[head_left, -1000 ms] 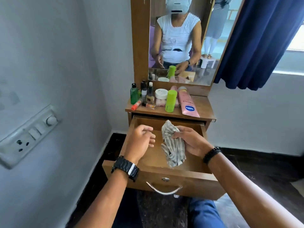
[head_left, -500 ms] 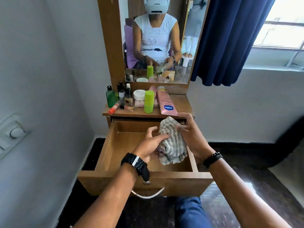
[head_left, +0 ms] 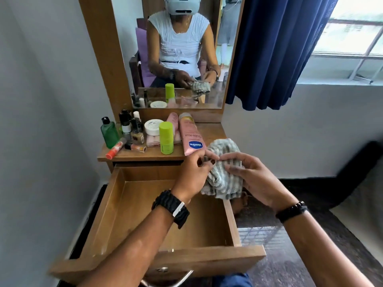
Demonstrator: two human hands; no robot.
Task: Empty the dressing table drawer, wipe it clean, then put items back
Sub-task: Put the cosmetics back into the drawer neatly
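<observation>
Two hands work one cloth [head_left: 224, 179] just above the right rear corner of the open drawer [head_left: 132, 206]. The left hand [head_left: 192, 175] pinches a fold near the cloth's top edge with curled fingertips; the right hand [head_left: 251, 178] cups the bundle from the side, its fingers bent around the fabric. The striped cloth is bunched between them, held in the air, touching neither wood nor bottles.

Emptying looks done — the drawer's floor shows bare wood wherever the arms do not cover it. Its contents appear to stand on the counter [head_left: 209, 132] under the mirror [head_left: 182, 52]: a green bottle [head_left: 109, 132], small dark bottles [head_left: 126, 123], a white jar [head_left: 153, 126], a lime tube [head_left: 166, 137], a pink lotion bottle [head_left: 189, 134] and an orange stick [head_left: 116, 149] lying at the front edge.

Whether the wipe is finished or only about to begin cannot be told; the wood shows no clear wet streaks. My guess is the cloth is being folded or regathered between passes. Nothing has gone back in yet — refilling the drawer is all still left.
</observation>
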